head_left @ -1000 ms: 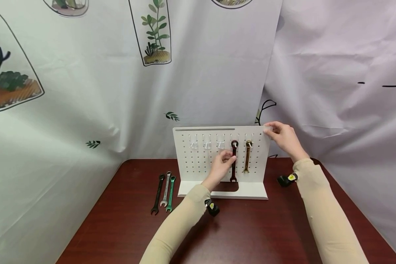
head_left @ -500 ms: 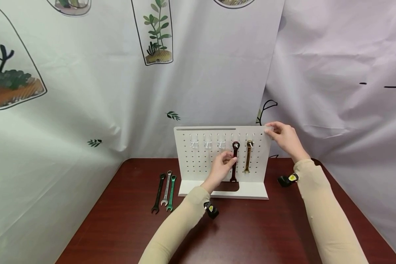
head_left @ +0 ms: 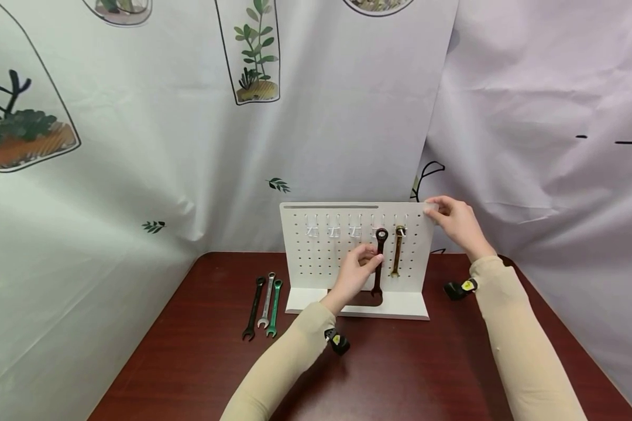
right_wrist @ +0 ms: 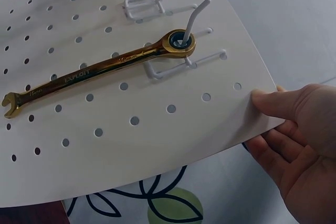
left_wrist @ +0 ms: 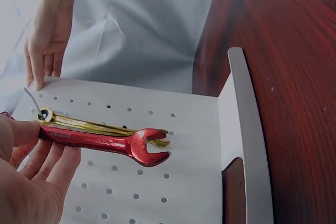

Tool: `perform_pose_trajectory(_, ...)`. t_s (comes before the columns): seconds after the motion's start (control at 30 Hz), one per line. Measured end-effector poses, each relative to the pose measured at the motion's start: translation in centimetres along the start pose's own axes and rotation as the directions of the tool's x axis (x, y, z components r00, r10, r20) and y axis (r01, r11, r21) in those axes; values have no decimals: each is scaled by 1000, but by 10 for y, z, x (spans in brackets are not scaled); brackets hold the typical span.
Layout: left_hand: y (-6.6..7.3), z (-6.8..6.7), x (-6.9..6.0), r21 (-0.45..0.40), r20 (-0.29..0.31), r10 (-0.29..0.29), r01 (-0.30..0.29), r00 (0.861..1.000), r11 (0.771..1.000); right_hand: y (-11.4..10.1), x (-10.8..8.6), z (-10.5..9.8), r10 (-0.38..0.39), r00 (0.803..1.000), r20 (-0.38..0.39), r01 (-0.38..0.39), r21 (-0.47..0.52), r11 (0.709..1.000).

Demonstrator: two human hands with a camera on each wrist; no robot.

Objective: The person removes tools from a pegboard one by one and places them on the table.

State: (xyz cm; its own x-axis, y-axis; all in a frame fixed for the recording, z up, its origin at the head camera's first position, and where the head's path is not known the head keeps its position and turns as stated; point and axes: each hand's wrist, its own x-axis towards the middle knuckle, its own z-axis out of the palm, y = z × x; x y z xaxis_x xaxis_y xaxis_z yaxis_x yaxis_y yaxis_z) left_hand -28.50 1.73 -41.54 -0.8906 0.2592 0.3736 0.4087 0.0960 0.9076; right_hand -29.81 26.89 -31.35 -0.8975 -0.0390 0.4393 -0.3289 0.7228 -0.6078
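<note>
The left hand point(head_left: 354, 273) pinches a red wrench point(head_left: 379, 263) by its shaft, in front of the white pegboard point(head_left: 311, 257). In the left wrist view the red wrench point(left_wrist: 113, 142) has its jaw end free of the board. A gold wrench point(right_wrist: 94, 73) hangs by its ring on a white hook point(right_wrist: 197, 17), just right of the red one in the head view. The right hand point(head_left: 457, 225) grips the board's upper right corner, thumb in front and fingers behind, as the right wrist view shows with the hand point(right_wrist: 299, 140).
Black point(head_left: 254, 310), silver point(head_left: 266, 301) and green point(head_left: 275, 310) wrenches lie on the dark red table point(head_left: 189, 362), left of the board's base point(head_left: 400, 305). White hooks point(head_left: 333, 228) line the board's upper part. A printed cloth point(head_left: 347, 117) hangs behind.
The left hand has drawn the red wrench off its hook, slightly right and lower in the head view. The right hand keeps its hold on the corner.
</note>
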Motion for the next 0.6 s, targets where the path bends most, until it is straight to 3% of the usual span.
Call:
perform_pose_trajectory(0.23, 8, 2, -8, -28, 23, -25, 26, 999, 999, 2, -1, -1, 4, 1000, 5, -5, 11, 1000)
perform_pose_trajectory(0.47, 46, -2, -24, -48, 46, -27, 29, 999, 998, 2, -1, 0, 1, 1000, 0, -1, 14, 1000)
perform_pose_trajectory(0.6, 50, -5, -26, -74, 60, -38, 43, 997, 996, 1, 0, 0, -8, 1000, -6, 8, 7, 1000)
